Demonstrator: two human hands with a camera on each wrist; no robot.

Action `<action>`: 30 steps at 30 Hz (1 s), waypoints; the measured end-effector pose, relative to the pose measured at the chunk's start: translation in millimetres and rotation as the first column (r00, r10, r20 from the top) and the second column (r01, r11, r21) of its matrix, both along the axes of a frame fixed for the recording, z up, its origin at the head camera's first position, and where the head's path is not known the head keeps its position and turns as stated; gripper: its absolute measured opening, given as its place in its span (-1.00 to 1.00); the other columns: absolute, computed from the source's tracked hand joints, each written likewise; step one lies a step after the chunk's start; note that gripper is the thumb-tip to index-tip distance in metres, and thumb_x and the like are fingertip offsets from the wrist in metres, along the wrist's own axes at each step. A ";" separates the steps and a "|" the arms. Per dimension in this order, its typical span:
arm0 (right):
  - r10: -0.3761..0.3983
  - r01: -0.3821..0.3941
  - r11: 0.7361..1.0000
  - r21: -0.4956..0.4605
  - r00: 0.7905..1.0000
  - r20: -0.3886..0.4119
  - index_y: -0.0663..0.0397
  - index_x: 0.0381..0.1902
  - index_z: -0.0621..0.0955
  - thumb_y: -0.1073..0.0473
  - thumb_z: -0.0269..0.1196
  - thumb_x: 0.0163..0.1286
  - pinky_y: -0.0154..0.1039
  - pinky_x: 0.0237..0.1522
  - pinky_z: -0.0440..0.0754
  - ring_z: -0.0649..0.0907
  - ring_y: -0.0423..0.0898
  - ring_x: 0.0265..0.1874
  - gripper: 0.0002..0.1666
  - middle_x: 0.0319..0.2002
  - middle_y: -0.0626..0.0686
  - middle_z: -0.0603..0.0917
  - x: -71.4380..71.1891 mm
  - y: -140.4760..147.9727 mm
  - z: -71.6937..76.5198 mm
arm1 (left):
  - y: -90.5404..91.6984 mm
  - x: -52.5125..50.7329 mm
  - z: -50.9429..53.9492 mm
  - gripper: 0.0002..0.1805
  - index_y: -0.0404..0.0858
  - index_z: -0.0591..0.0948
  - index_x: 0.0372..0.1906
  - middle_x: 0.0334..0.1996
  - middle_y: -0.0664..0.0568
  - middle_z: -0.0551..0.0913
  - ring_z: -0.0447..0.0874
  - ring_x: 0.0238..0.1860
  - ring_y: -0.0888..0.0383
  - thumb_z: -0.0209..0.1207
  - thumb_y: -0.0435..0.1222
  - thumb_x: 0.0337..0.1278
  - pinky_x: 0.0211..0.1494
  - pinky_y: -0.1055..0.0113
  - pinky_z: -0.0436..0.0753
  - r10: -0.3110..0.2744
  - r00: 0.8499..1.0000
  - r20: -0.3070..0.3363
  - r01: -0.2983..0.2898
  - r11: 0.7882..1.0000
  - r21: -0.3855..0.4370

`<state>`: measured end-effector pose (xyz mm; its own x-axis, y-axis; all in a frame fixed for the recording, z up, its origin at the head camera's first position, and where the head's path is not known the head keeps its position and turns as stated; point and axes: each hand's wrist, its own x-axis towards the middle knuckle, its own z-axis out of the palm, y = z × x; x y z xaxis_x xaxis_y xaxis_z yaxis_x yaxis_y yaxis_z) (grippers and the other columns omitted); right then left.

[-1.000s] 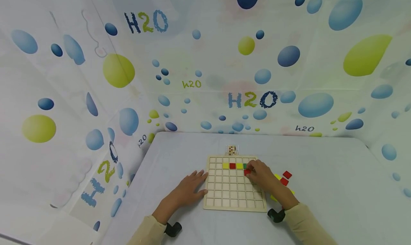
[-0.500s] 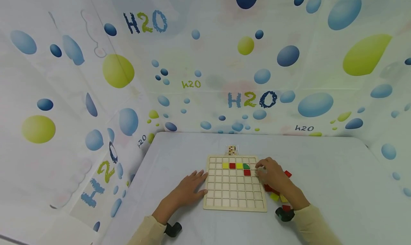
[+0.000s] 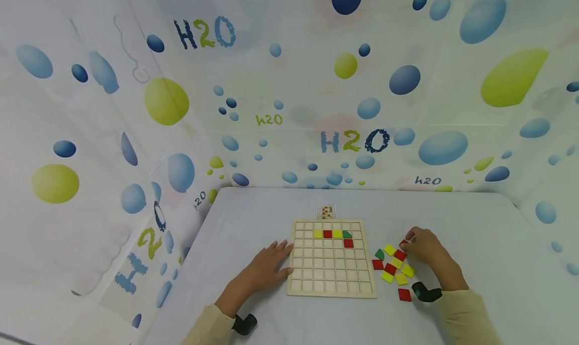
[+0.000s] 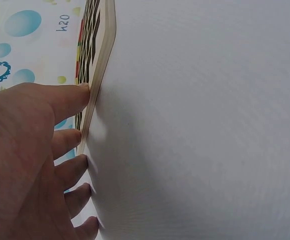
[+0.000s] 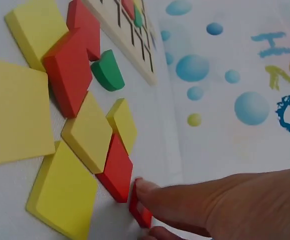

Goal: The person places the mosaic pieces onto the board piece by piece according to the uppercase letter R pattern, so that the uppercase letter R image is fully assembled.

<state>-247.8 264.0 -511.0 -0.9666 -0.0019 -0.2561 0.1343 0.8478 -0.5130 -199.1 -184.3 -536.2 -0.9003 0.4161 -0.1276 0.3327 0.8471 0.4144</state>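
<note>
A wooden grid board (image 3: 330, 264) lies on the table. One row holds yellow, red, yellow and green tiles, with a red tile (image 3: 348, 243) below the green one (image 3: 347, 234). My left hand (image 3: 267, 268) rests flat with its fingers spread, thumb and index finger touching the board's left edge; in the left wrist view the thumb (image 4: 70, 100) meets that edge. Beyond the loose tiles, my right hand (image 3: 425, 245) pinches a red square tile (image 5: 139, 206) between thumb and fingers. The tile stands tilted at the table surface, partly hidden by the thumb.
Several loose tiles lie right of the board: red (image 3: 404, 294), yellow (image 3: 408, 270) and a green rounded one (image 3: 379, 254). A small printed pattern card (image 3: 326, 211) lies behind the board. A patterned curtain (image 3: 289, 83) hangs at the back.
My right hand has moved right, from the red tile on the board to the loose tiles, and now grips another red one. The left hand has stayed in place.
</note>
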 end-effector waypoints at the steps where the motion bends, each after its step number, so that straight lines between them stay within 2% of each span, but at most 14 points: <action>1: 0.001 -0.001 1.000 -0.007 1.000 -0.001 0.42 0.01 0.54 0.19 0.35 0.45 0.08 -0.11 0.71 0.58 0.18 -0.19 -0.61 -0.10 0.39 0.62 -1.5 0.3 -1.9 | -0.1 0.4 0.2 -0.25 -0.16 0.30 0.64 0.64 -0.13 0.26 0.14 0.65 -0.27 0.16 0.04 0.54 0.62 -0.31 0.19 0.000 1.000 -0.003 0.000 1.000 0.002; 4: 0.000 -0.001 1.000 -0.029 0.999 -0.040 0.40 0.00 0.57 0.23 0.33 0.46 0.10 -0.04 0.74 0.59 0.15 -0.19 -0.67 -0.13 0.34 0.64 -7.4 -2.5 -8.9 | -0.7 1.2 0.1 -0.26 -0.16 0.30 0.64 0.64 -0.13 0.26 0.14 0.65 -0.27 0.15 0.03 0.54 0.62 -0.31 0.19 0.001 1.000 -0.010 -0.001 1.000 0.004; 8: 0.032 -0.037 0.998 -0.041 0.993 -0.109 0.36 0.13 0.57 0.23 0.32 0.47 0.09 0.03 0.75 0.56 0.19 -0.12 -0.61 -0.03 0.37 0.57 -15.8 -9.1 -22.1 | -1.2 1.9 0.1 -0.27 -0.17 0.31 0.64 0.64 -0.14 0.27 0.14 0.65 -0.28 0.16 0.01 0.54 0.61 -0.32 0.19 0.001 1.000 -0.013 -0.001 1.000 0.015; 13: 0.066 -0.072 0.997 -0.040 0.987 -0.149 0.23 0.23 0.58 0.23 0.32 0.48 0.10 0.07 0.75 0.53 0.20 -0.05 -0.58 0.07 0.37 0.51 -20.6 -14.8 -33.9 | -1.0 1.3 -2.2 -0.26 -0.14 0.30 0.65 0.65 -0.11 0.25 0.13 0.66 -0.26 0.14 0.04 0.55 0.63 -0.30 0.18 0.006 1.000 -0.005 -0.006 1.000 -0.002; 19: 0.072 -0.088 0.993 -0.082 0.982 -0.177 0.20 0.24 0.57 0.18 0.31 0.52 0.20 0.24 0.66 0.56 0.19 0.02 -0.59 0.12 0.32 0.53 -26.9 -20.1 -39.7 | -0.7 1.3 -4.1 -0.26 -0.12 0.30 0.65 0.65 -0.10 0.25 0.12 0.66 -0.24 0.14 0.04 0.55 0.63 -0.28 0.18 0.010 1.000 -0.010 -0.010 1.000 -0.010; 26: 0.102 -0.116 0.990 -0.079 0.981 -0.163 0.30 0.20 0.55 0.17 0.32 0.51 0.16 0.21 0.67 0.56 0.15 -0.03 -0.58 0.05 0.29 0.54 -35.4 -30.5 -40.4 | -1.4 0.8 -5.0 -0.26 -0.12 0.29 0.66 0.65 -0.09 0.24 0.11 0.67 -0.23 0.13 0.06 0.55 0.63 -0.27 0.19 0.009 1.000 -0.010 -0.009 1.000 -0.014; 30: 0.120 -0.137 0.987 -0.083 0.975 -0.188 0.32 0.16 0.57 0.19 0.33 0.51 0.15 0.20 0.66 0.56 0.14 -0.03 -0.61 0.01 0.28 0.55 -39.3 -37.8 -40.4 | -1.2 1.4 -3.6 -0.26 -0.13 0.29 0.65 0.65 -0.10 0.25 0.12 0.66 -0.24 0.14 0.05 0.55 0.63 -0.28 0.19 0.005 1.000 -0.012 -0.005 1.000 -0.008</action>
